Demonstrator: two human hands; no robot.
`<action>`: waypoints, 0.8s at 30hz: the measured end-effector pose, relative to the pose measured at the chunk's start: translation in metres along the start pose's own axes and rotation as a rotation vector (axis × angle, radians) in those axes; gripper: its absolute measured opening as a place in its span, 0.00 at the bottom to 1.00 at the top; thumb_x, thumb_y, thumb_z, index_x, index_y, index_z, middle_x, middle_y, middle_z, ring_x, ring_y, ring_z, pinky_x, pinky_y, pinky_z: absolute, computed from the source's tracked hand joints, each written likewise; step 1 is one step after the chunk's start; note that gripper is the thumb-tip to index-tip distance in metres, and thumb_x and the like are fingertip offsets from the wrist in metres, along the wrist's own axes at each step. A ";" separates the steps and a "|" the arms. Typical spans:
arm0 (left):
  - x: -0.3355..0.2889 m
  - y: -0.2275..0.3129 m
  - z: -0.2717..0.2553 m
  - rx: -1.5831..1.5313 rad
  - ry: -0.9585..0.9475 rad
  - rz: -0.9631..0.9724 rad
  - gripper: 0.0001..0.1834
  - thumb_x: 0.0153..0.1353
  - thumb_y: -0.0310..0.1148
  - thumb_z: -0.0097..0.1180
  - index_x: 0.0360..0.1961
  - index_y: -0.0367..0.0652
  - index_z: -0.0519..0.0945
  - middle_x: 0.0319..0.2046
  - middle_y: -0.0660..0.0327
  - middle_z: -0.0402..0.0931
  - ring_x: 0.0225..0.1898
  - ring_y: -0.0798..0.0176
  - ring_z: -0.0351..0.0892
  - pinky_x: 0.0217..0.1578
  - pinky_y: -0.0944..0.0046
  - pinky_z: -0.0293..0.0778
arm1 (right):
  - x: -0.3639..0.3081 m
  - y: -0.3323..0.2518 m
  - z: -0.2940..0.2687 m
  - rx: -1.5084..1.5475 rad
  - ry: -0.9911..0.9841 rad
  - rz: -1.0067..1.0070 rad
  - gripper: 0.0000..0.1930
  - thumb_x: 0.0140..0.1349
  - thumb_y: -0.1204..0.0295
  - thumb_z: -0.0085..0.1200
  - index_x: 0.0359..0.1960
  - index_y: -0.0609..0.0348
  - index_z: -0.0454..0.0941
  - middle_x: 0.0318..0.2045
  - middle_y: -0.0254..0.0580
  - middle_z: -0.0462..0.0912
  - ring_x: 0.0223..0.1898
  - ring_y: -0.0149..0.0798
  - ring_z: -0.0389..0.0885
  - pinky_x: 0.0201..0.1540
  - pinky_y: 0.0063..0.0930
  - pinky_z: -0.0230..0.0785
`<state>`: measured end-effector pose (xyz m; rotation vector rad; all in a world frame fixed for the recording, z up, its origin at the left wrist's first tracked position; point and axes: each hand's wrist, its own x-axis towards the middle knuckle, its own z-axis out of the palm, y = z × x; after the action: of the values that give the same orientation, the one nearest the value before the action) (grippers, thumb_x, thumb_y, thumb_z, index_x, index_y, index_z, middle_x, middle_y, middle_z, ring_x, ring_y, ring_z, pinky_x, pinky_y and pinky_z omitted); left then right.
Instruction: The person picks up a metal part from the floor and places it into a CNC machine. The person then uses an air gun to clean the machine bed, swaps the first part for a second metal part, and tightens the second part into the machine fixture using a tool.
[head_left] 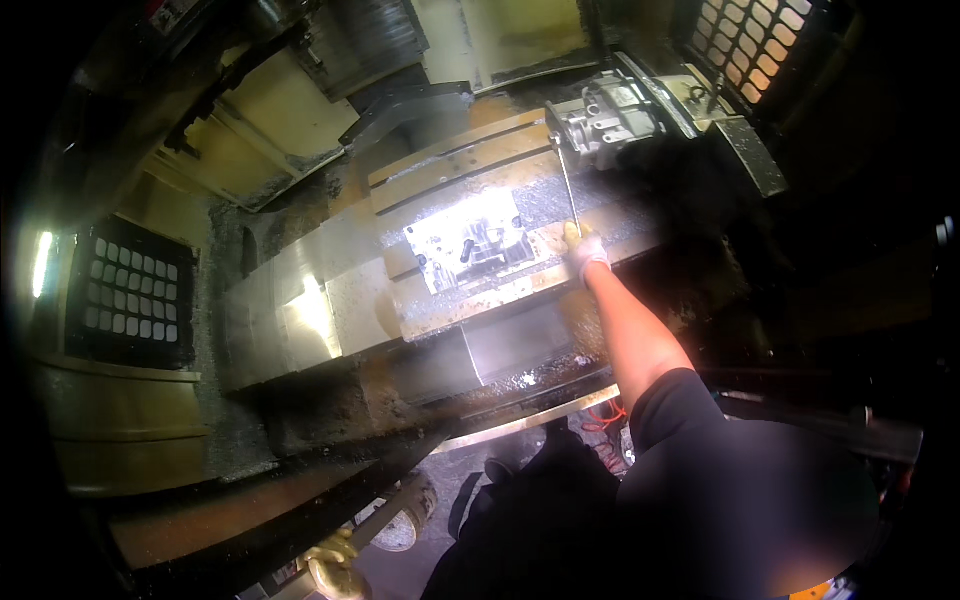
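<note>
My right hand (586,256), in a pale, soiled glove, reaches over the machine bed and is closed round the lower end of a long thin metal rod (569,188). The rod's far end meets or overlaps the near side of a cast metal part (612,112) in a fixture; whether they touch I cannot tell. To the hand's left, a bright machined block (470,240) lies on the slotted table (470,301). My left hand (335,568), in a yellowish glove, is low at the left edge of my body, its fingers curled; what they hold is hidden.
Metal chips lie over the slotted table and the ledge (520,381) before it. Sloped metal covers (290,300) flank the table on the left. Grated windows (135,292) stand in the side walls. Below the front edge are an orange hose (605,415) and a pale bucket (397,530).
</note>
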<state>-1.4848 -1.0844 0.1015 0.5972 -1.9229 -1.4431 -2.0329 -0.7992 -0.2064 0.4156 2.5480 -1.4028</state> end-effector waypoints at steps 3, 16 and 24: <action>0.000 0.016 0.001 0.178 0.087 -0.073 0.13 0.67 0.35 0.48 0.25 0.41 0.69 0.21 0.57 0.68 0.25 0.58 0.69 0.36 0.57 0.67 | 0.003 0.001 0.010 -0.043 0.097 0.061 0.31 0.67 0.44 0.49 0.57 0.60 0.76 0.54 0.57 0.81 0.58 0.56 0.78 0.60 0.41 0.69; 0.013 0.037 0.046 0.186 0.233 -0.181 0.17 0.67 0.41 0.49 0.25 0.41 0.71 0.21 0.56 0.69 0.26 0.56 0.72 0.37 0.55 0.68 | 0.013 0.005 0.015 -0.088 0.094 0.065 0.30 0.65 0.42 0.49 0.47 0.59 0.83 0.43 0.61 0.84 0.47 0.60 0.83 0.51 0.46 0.74; -0.008 -0.001 -0.031 0.103 0.147 -0.243 0.26 0.69 0.53 0.47 0.28 0.38 0.75 0.24 0.52 0.73 0.30 0.58 0.76 0.38 0.55 0.70 | -0.074 0.057 0.031 -0.103 -0.052 0.022 0.33 0.66 0.40 0.44 0.52 0.57 0.81 0.51 0.62 0.81 0.55 0.60 0.78 0.60 0.47 0.69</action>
<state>-1.4569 -1.1001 0.1040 0.9867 -1.8656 -1.4075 -1.9424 -0.8069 -0.2452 0.3832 2.5522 -1.2509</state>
